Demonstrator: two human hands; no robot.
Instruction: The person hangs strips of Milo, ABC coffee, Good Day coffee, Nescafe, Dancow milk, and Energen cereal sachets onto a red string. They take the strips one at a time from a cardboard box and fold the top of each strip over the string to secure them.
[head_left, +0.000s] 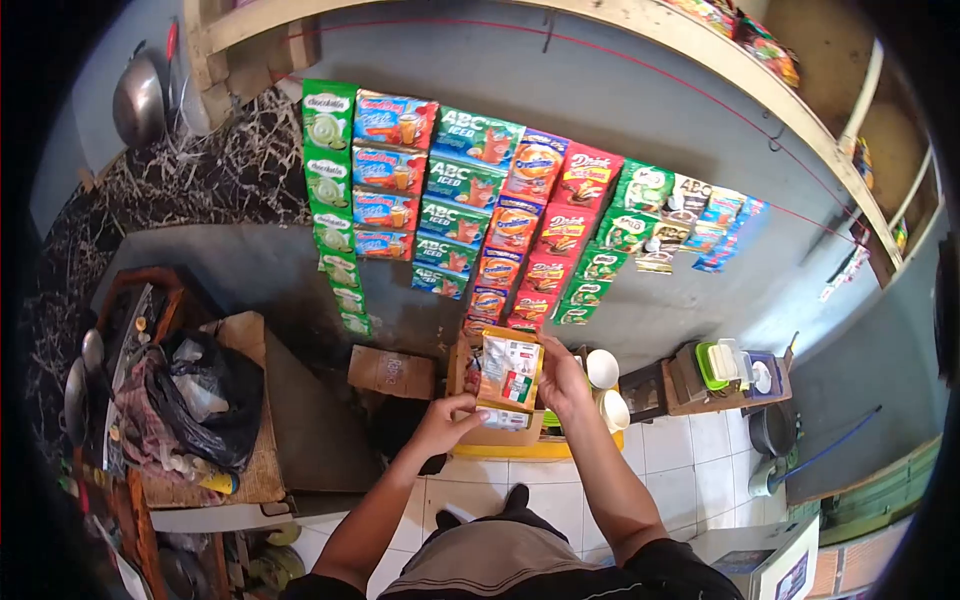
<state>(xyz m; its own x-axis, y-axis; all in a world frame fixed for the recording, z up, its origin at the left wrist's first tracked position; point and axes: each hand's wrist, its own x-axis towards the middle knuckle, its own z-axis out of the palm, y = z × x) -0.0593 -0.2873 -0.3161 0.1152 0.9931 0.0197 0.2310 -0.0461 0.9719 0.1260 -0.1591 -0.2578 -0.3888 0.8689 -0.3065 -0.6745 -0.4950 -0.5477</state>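
Observation:
A strip of joined sachets (508, 370), yellow-orange and white with small print, is held up in front of my body. My left hand (446, 425) pinches its lower left part, and my right hand (565, 380) grips its upper right edge. Behind the sachets stands an open cardboard box (463, 365) on a yellow surface (480, 452). Two white cups (603, 369) are just right of my right hand. Above hang rows of sachet strips, among them green (327, 180), dark teal (460, 190), purple (510, 225) and red (565, 230) ones.
At the left, a black plastic bag (215, 400) lies on a woven mat (262, 470). A small cardboard box (392, 373) sits left of the yellow surface. Green and white containers (722, 364) rest on a shelf at the right. A wooden ledge (600, 10) crosses overhead.

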